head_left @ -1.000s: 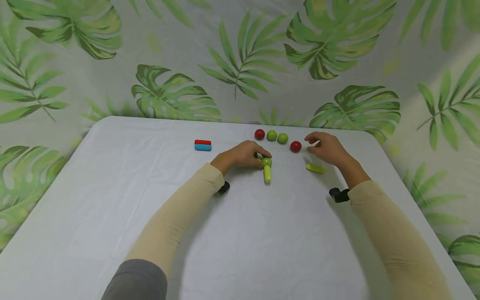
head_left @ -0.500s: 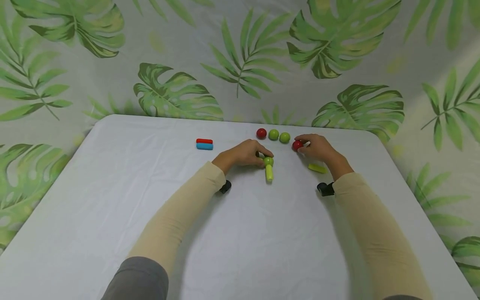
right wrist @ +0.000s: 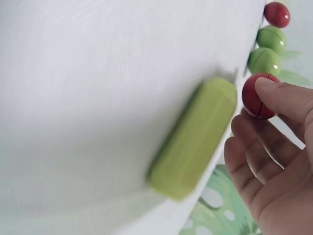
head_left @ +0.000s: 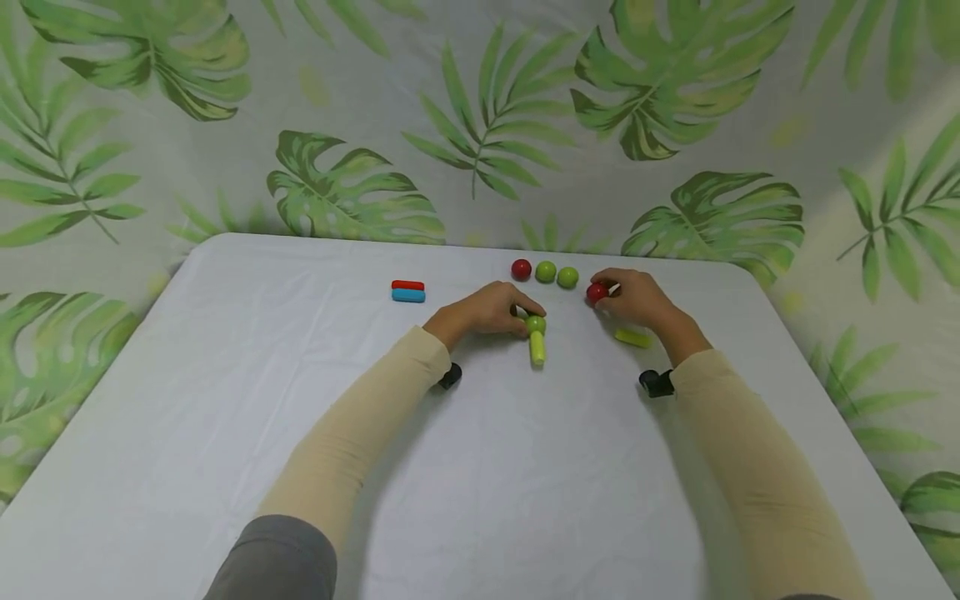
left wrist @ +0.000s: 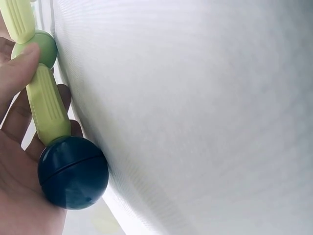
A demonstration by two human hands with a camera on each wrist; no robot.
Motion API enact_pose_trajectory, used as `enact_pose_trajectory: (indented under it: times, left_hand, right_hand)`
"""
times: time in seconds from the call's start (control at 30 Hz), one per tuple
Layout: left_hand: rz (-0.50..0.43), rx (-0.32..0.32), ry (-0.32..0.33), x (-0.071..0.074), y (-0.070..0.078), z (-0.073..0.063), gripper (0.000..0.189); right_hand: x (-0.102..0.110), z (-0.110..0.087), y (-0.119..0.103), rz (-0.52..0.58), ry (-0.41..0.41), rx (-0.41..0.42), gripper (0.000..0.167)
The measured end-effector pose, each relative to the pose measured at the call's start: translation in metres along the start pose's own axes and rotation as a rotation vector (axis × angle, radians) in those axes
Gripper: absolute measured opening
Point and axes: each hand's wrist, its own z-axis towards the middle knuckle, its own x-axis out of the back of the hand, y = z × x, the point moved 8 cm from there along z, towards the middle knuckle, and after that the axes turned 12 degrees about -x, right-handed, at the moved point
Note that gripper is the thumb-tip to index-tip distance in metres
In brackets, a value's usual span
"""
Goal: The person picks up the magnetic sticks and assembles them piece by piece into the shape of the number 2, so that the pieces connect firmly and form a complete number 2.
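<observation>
My left hand (head_left: 491,308) grips a small build of toy balls and rods, its thumb on the green ball (left wrist: 48,49). One yellow-green rod (head_left: 537,348) points from that ball toward the front. A second yellow-green rod (left wrist: 49,105) links it to a dark blue ball (left wrist: 73,171) beside the palm; the head view hides this blue end. My right hand (head_left: 637,298) pinches a red ball (right wrist: 257,98) between thumb and fingers at the back right. Below this hand a loose yellow-green rod (head_left: 632,337) lies on the white cloth.
Farther back, another red ball (head_left: 521,269) and two green balls, one left (head_left: 546,272) and one right (head_left: 567,277), form a row. To the left, a red rod (head_left: 407,285) and a blue rod (head_left: 408,296) lie side by side. A leaf-print curtain (head_left: 480,125) hangs behind the table.
From the right, my right hand has come left onto the nearer red ball and taken hold of it. My left hand keeps its grip in the same place.
</observation>
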Motion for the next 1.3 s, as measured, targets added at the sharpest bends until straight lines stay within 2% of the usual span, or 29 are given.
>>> enact_pose_trajectory:
  times: [0.2, 0.33, 0.53, 0.67, 0.9, 1.03, 1.3]
  left_hand:
    - [-0.002, -0.008, -0.002, 0.003, -0.003, -0.001, 0.04]
    - [0.007, -0.007, -0.006, 0.004, -0.005, -0.003, 0.04]
    - [-0.006, -0.012, -0.01, 0.004, -0.003, -0.002, 0.04]
    - [0.001, -0.01, -0.01, 0.004, -0.003, -0.002, 0.04]
    - [0.005, -0.009, 0.002, 0.004, -0.003, -0.002, 0.04]
    - [0.009, -0.002, 0.001, 0.004, -0.004, -0.002, 0.039]
    - [-0.015, -0.014, -0.004, 0.001, -0.004, 0.0, 0.04]
  right_hand:
    - [0.012, -0.015, -0.005, -0.005, 0.044, 0.074, 0.042]
    - [0.01, -0.028, -0.014, -0.017, 0.058, 0.139, 0.04]
    - [-0.003, -0.068, -0.026, 0.009, 0.074, 0.269, 0.045]
    - [-0.022, -0.093, -0.026, 0.02, 0.027, 0.334, 0.044]
    - [-0.043, -0.111, -0.024, 0.107, -0.074, 0.322, 0.039]
    - [-0.047, -0.116, -0.027, 0.133, -0.091, 0.335, 0.04]
    - [-0.059, -0.125, -0.026, 0.159, -0.125, 0.305, 0.041]
